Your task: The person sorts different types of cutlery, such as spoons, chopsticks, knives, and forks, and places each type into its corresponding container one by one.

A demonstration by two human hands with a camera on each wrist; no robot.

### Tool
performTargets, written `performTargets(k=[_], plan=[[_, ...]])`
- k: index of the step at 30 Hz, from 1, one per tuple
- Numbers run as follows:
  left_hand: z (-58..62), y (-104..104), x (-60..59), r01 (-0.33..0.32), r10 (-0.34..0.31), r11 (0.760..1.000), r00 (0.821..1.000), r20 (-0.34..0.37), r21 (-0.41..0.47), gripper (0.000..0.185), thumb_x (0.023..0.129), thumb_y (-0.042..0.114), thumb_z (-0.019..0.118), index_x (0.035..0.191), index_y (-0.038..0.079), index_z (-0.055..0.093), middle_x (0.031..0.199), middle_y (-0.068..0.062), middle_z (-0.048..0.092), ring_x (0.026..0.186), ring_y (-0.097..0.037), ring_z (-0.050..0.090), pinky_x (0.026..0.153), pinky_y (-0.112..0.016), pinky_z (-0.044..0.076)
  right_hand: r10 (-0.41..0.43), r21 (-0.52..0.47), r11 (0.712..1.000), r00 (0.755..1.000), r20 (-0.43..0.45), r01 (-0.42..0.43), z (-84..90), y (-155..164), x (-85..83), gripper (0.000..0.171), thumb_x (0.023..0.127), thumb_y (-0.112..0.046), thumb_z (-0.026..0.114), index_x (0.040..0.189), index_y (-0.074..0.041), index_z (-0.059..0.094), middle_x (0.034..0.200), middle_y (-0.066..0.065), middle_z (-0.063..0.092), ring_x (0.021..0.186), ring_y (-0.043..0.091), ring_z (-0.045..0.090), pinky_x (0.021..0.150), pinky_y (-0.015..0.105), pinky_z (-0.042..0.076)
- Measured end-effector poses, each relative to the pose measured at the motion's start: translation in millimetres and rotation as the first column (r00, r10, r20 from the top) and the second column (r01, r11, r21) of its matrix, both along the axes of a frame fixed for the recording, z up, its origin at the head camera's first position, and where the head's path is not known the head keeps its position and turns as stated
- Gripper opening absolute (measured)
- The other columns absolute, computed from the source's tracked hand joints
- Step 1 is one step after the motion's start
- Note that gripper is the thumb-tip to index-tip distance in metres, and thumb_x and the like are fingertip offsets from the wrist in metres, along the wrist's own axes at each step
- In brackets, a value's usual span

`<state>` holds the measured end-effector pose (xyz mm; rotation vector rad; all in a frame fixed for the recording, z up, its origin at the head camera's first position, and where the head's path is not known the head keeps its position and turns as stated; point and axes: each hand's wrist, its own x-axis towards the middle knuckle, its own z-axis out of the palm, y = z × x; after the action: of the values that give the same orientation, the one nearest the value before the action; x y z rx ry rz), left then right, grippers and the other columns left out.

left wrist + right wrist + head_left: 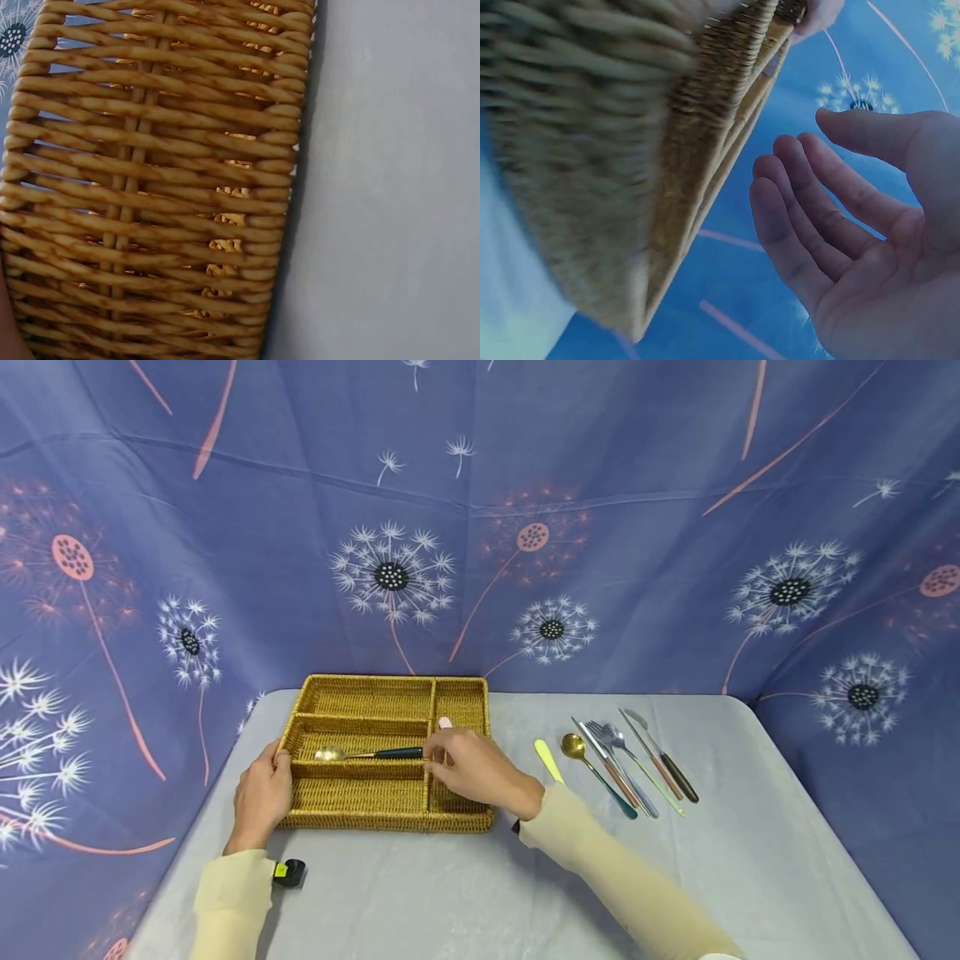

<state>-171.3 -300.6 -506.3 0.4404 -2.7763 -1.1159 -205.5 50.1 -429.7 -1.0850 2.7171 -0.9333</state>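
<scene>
Gold spoon with dark handle [365, 753] in woven wicker tray [358, 794]: light, stiff, slick; take the handle. Your right hand [480, 770] hovers, fingers relaxed; left hand [262, 793] grips tray's end.

— What do I have on my arms?

— Long sleeves, both alike: pale cream-yellow, thin, close-fitting cloth with no print. My left sleeve [228, 902] ends at the wrist; my right sleeve [615, 868] runs from wrist past the elbow in soft folds.

— Anything strapped on?

— A small black device with a yellow-green patch [288, 872] at my left cuff. A dark bit of strap [516, 827] shows at my right cuff.

— And the hands?

— My left hand [262, 793] and right hand [476, 768] are bare: no gloves, no rings that I can see. On my right hand, the nails are short, plain.
</scene>
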Motion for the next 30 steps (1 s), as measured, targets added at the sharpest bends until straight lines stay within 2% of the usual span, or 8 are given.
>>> performTargets(k=[6, 18, 24, 30], plan=[[1.2, -1, 0.1, 0.014, -0.014, 1.000, 1.000, -0.009, -0.004, 0.066, 0.115, 0.037, 0.019, 0.166, -0.002, 0.034, 0.158, -0.037, 0.045, 0.134, -0.064, 0.049, 0.106, -0.076, 0.041, -0.104, -0.042, 0.994, 0.994, -0.028, 0.103, -14.0, 37, 19.0, 0.011, 0.100, -0.013, 0.076, 0.110, -0.009, 0.079, 0.091, -0.008, 0.069, 0.075, 0.006, 0.060, 0.064, 0.025, 0.051], [1.2, 1, -3.8, 0.015, -0.015, 1.000, 1.000, -0.007, -0.004, 0.065, 0.115, 0.037, 0.019, 0.166, 0.000, 0.035, 0.159, -0.036, 0.044, 0.137, -0.063, 0.046, 0.108, -0.077, 0.039, -0.236, -0.037, 0.971, 0.971, -0.044, 0.234, -35.3, 116, 45.6, 0.010, 0.095, -0.008, 0.081, 0.105, -0.010, 0.078, 0.086, -0.012, 0.066, 0.075, 0.001, 0.060, 0.064, 0.023, 0.052], [0.7, 2, -5.1, 0.014, -0.014, 1.000, 1.000, -0.019, -0.003, 0.065, 0.115, 0.037, 0.019, 0.166, 0.000, 0.035, 0.159, -0.036, 0.044, 0.138, -0.063, 0.045, 0.110, -0.077, 0.038, -0.339, -0.059, 0.940, 0.941, -0.021, 0.337, -43.5, 154, 54.3, 0.015, 0.093, -0.003, 0.082, 0.107, -0.008, 0.078, 0.086, -0.011, 0.067, 0.075, 0.001, 0.061, 0.066, 0.025, 0.055], [-0.8, 0, -3.3, 0.002, -0.002, 1.000, 1.000, -0.010, -0.006, 0.064, 0.115, 0.036, 0.020, 0.166, -0.001, 0.036, 0.158, -0.037, 0.045, 0.136, -0.064, 0.046, 0.108, -0.077, 0.039, -0.425, -0.119, 0.903, 0.901, -0.089, 0.414, -50.4, 196, 57.9, 0.019, 0.091, 0.006, 0.080, 0.106, -0.003, 0.077, 0.082, -0.008, 0.067, 0.071, 0.002, 0.060, 0.062, 0.025, 0.054]])
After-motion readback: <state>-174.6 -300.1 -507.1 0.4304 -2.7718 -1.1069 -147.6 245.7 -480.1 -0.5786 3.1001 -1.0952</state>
